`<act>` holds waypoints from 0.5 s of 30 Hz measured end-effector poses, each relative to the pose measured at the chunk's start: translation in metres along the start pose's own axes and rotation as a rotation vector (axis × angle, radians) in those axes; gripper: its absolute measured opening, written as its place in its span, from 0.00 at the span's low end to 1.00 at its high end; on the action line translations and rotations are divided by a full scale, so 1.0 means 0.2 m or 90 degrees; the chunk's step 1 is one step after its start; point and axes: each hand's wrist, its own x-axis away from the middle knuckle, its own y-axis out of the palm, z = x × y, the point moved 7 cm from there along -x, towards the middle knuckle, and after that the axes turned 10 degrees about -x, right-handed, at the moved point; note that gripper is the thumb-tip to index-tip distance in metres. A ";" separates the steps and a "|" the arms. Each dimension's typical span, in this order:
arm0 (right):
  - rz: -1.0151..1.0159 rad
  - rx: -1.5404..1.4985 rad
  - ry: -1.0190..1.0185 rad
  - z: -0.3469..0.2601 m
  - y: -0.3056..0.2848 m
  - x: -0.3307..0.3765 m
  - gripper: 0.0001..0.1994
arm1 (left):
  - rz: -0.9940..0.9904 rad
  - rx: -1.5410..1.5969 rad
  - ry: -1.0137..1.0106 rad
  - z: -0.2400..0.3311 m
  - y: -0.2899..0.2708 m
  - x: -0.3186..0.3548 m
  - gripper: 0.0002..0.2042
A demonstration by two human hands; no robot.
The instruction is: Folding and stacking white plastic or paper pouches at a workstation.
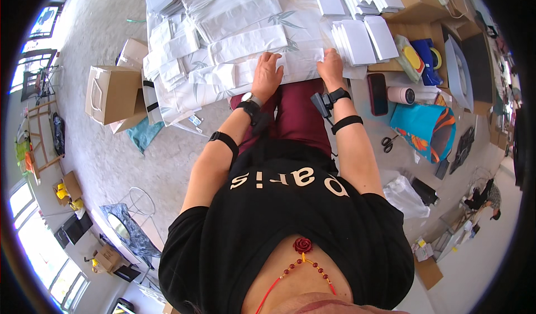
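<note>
While the left hand, fingers spread, is apparently steadying the white strip, the right hand is pinching its end.

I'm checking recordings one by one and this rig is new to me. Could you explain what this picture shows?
There is no machine here: a person works bare-handed. The picture comes from a fisheye camera on their head, looking down, so edges bend; its left is the person's left. The leaf-patterned tablecloth bears overlapping thin white strips and, to the right, stacks of flat white sheets. The left hand rests on thin white material near the cloth's front edge; the right hand touches more farther right, but whether it pinches is unclear. Both forearms wear black straps.
</note>
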 end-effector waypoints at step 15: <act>0.046 -0.361 0.066 -0.23 -0.13 0.09 0.19 | 0.026 -0.037 -0.018 0.02 0.03 0.04 0.22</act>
